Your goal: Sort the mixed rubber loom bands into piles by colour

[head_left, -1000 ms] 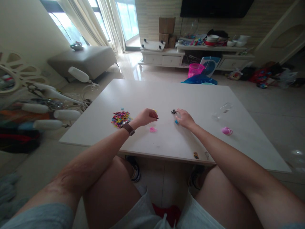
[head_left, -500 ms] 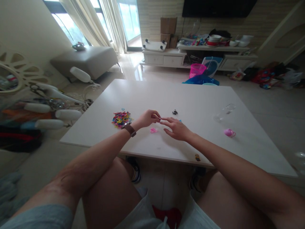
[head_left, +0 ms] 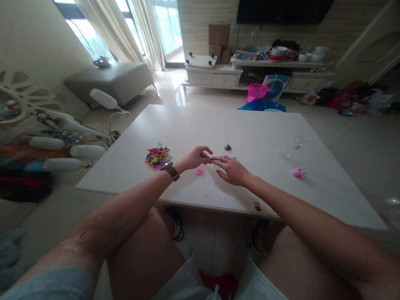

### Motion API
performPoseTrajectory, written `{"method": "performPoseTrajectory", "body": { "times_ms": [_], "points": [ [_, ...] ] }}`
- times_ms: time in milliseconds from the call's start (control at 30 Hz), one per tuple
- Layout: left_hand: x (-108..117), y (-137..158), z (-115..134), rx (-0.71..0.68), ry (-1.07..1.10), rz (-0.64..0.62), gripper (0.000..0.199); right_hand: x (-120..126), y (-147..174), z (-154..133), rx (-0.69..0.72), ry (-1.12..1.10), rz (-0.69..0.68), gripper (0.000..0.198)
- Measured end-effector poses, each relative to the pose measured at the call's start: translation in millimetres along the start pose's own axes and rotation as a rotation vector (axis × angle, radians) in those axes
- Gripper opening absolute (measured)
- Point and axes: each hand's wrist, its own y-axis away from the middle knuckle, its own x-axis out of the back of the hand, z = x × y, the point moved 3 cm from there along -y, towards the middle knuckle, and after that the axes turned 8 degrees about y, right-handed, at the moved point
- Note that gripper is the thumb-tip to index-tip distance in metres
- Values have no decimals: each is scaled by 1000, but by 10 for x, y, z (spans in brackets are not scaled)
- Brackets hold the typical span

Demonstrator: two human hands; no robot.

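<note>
Over the middle of the white table (head_left: 187, 125), my left hand (head_left: 198, 157) has its thumb and fingertips pinched together. Whatever sits in that pinch is too small to make out. My right hand (head_left: 233, 170) meets it from the right, palm down, fingers stretched and spread, its front fingertips touching the left ones. Just below the left fingers lies a small pink cluster (head_left: 200, 171). Beyond the hands is a little heap of black pieces (head_left: 228, 147), and a blue bit (head_left: 235, 158) shows behind the right hand. Left of my wrist lies a pile of small multicoloured pieces (head_left: 157, 157).
On the table's right side are a clear plastic container (head_left: 293, 148) lying down and a pink-purple object (head_left: 299, 173). A small yellow figure (head_left: 257, 206) lies by the near edge. White lamp-like arms (head_left: 87, 150) stand close to the left edge. A pink basket (head_left: 256, 92) is behind the table.
My two hands stay fingertip to fingertip, with the left fingers shifting slightly. The view has moved a little; the things on the table lie as before.
</note>
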Motion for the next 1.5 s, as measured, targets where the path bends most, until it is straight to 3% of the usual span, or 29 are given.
{"method": "performPoseTrajectory", "body": {
  "times_ms": [167, 400, 567, 800, 1033, 1167, 1367, 1500],
  "points": [
    [132, -20, 37, -12, -49, 68, 28, -64, -25, 300, -175, 50, 43, 45],
    [766, 103, 170, -40, -185, 378, 24, -345, -18, 992, -534, 48, 110, 41],
    [1173, 277, 125, -8, -231, 576, 23, -440, -8, 1120, -603, 21, 53, 46],
    [1472, 599, 104, 106, -298, 701, 26, -267, 13, 1138, -606, 14, 74, 42],
    [1654, 738, 18, 198, -360, 685, 28, -146, 107, 1083, -613, 94, -51, 38],
    [1692, 748, -9, 274, -502, 632, 31, -134, 120, 1042, -649, 101, -116, 39],
    [1651, 742, -62, 428, -651, 480, 30, -97, 155, 1040, -727, 125, -185, 42],
    [1631, 726, -108, 472, -698, 378, 30, -29, 164, 1011, -741, 132, -162, 41]
  ]
}}
